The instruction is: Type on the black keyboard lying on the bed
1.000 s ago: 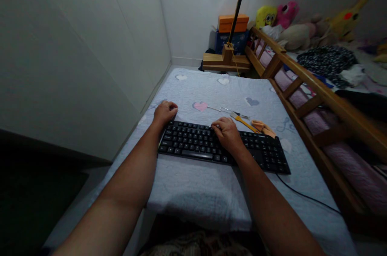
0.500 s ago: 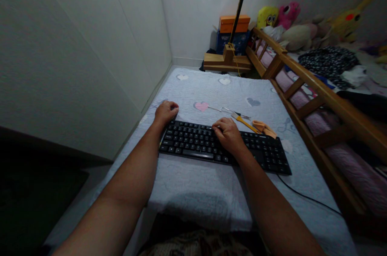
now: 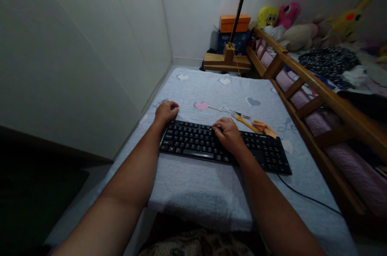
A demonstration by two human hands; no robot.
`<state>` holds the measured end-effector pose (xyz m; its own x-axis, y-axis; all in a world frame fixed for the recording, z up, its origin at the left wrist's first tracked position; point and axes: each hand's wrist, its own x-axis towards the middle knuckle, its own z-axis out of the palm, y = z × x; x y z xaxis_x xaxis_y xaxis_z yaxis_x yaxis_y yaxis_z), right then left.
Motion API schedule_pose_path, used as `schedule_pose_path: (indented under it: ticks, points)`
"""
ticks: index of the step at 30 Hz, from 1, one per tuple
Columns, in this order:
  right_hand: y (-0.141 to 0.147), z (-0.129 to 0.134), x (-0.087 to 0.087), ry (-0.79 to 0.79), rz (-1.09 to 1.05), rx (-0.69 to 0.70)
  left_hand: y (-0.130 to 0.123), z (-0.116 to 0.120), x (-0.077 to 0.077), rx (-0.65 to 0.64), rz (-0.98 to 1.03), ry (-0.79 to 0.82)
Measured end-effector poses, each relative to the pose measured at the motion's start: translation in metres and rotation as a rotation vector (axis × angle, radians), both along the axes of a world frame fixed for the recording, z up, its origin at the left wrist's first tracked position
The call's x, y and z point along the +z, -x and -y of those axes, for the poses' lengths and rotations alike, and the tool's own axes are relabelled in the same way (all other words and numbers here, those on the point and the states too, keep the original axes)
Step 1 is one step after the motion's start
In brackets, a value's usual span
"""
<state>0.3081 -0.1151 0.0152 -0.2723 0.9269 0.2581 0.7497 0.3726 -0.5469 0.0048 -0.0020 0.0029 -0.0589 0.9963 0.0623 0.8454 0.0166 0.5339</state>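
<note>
Across the middle of the cloth-covered surface [image 3: 199, 183], from near its left edge toward its right, lies a black keyboard [image 3: 195, 141]. The left hand [image 3: 167, 111] is at the keyboard's far left corner, fingers curled; the right hand [image 3: 227, 133] lies over its middle, thumb and fingertips at the far key row. Whether either grip is closed on the keyboard cannot be told. Beyond it, toward the surface's right edge, lie a yellow-handled brush [image 3: 246, 123] and an orange cloth [image 3: 264, 128].

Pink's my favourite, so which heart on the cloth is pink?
The pink heart beyond the keyboard, at the left end of the metal rod; other hearts in view look white or grey.
</note>
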Motion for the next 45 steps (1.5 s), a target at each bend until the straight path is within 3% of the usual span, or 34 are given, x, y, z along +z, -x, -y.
schedule_pose_path:
  ticks: [12,24,45]
  points:
    - [0.004,-0.01,0.002,-0.018,0.068,-0.03,0.001,-0.002,-0.005,-0.002,0.006,-0.008]
    - [0.009,-0.024,0.018,0.068,0.165,-0.076,0.0,-0.001,-0.004,0.001,0.02,-0.01]
    - [0.009,-0.024,-0.001,0.018,0.04,-0.054,-0.001,-0.001,-0.004,0.004,0.002,-0.013]
